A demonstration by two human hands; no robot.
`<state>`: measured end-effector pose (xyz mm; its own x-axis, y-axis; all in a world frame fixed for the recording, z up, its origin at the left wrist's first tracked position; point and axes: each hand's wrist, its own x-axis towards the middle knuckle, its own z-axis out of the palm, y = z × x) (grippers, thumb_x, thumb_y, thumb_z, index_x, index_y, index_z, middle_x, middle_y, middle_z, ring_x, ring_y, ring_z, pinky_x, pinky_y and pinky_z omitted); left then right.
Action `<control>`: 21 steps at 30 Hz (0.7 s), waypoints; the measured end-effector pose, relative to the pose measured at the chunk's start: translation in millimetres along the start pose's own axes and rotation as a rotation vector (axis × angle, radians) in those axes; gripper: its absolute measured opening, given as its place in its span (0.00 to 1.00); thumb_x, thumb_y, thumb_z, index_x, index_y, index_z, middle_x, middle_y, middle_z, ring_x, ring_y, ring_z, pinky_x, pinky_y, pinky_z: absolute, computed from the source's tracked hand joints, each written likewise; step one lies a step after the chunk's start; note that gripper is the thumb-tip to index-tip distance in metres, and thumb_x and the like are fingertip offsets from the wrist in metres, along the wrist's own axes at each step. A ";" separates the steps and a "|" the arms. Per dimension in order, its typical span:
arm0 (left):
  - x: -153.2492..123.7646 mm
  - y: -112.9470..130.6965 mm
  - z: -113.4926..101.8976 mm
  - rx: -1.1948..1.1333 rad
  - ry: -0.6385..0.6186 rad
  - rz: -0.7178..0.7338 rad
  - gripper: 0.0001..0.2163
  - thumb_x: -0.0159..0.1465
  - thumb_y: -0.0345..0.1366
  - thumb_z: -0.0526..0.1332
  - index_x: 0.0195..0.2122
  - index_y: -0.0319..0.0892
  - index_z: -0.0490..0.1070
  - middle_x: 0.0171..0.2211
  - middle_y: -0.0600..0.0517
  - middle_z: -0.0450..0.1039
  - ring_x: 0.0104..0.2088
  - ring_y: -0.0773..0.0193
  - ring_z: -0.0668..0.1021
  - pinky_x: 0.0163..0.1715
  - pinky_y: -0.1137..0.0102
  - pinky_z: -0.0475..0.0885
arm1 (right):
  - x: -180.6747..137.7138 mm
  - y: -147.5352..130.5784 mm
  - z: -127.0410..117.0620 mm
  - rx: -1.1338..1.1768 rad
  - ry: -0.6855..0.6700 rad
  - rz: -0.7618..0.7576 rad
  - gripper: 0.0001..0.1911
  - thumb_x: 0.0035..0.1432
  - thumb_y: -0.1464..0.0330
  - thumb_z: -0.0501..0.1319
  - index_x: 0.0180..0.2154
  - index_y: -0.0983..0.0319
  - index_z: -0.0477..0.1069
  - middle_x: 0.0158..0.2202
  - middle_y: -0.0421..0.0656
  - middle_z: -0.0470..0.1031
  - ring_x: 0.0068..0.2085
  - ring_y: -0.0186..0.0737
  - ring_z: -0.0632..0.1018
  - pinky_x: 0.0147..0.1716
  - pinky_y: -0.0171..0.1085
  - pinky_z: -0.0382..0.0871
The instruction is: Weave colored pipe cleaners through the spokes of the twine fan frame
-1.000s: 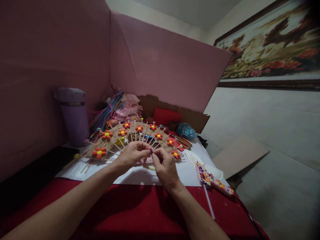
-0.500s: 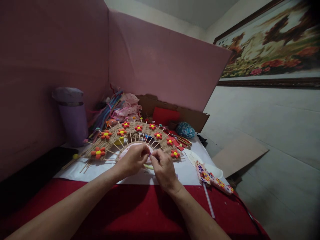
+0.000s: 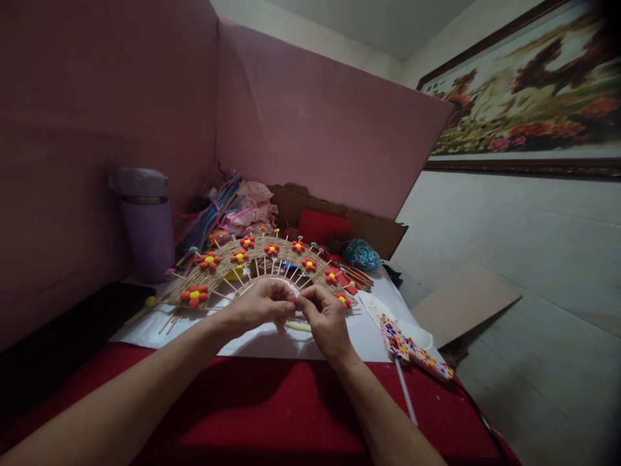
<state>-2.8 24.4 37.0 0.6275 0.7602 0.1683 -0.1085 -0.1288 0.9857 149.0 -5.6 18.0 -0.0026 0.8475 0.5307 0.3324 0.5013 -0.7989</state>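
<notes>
Both arms (image 3: pixel 155 391) reach over the white sheet's (image 3: pixel 361 340) front edge, left hand (image 3: pixel 264 303) and right hand (image 3: pixel 326 317) basically fingertip to fingertip, each pinching.

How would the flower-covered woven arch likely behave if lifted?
The woven arch is probably light, being built on thin sticks. It may flex where the sticks span open gaps, and their slender protruding ends could snag or snap.

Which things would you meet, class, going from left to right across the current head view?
Tall purple tumbler, large lower-left orange flower with yellow centre, left hand, tiny purple piece, right hand, round turquoise yarn ball, flower-patterned glue gun, wide brown-framed horse painting.
</notes>
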 end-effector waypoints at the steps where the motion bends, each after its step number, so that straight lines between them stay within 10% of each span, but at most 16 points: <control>1: 0.0 -0.5 -0.1 -0.038 -0.010 -0.006 0.08 0.52 0.35 0.65 0.25 0.37 0.67 0.19 0.56 0.67 0.17 0.72 0.71 0.18 0.74 0.71 | 0.9 1.1 0.5 0.074 -0.010 0.038 0.07 0.54 0.68 0.57 0.26 0.62 0.67 0.21 0.36 0.65 0.22 0.32 0.65 0.21 0.31 0.59; 21: 1.6 -5.7 14.9 -0.312 0.267 -0.004 0.09 0.45 0.31 0.69 0.26 0.36 0.73 0.22 0.53 0.73 0.21 0.70 0.75 0.25 0.72 0.71 | -4.7 -4.2 2.8 -0.150 0.166 -0.071 0.08 0.58 0.67 0.55 0.27 0.62 0.65 0.22 0.38 0.67 0.24 0.33 0.68 0.25 0.32 0.60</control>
<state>10.3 16.8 31.6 0.4110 0.9040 0.1175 -0.3604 0.0427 0.9318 145.0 -11.2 18.1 0.1197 0.7645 0.6334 0.4733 0.5169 -0.7133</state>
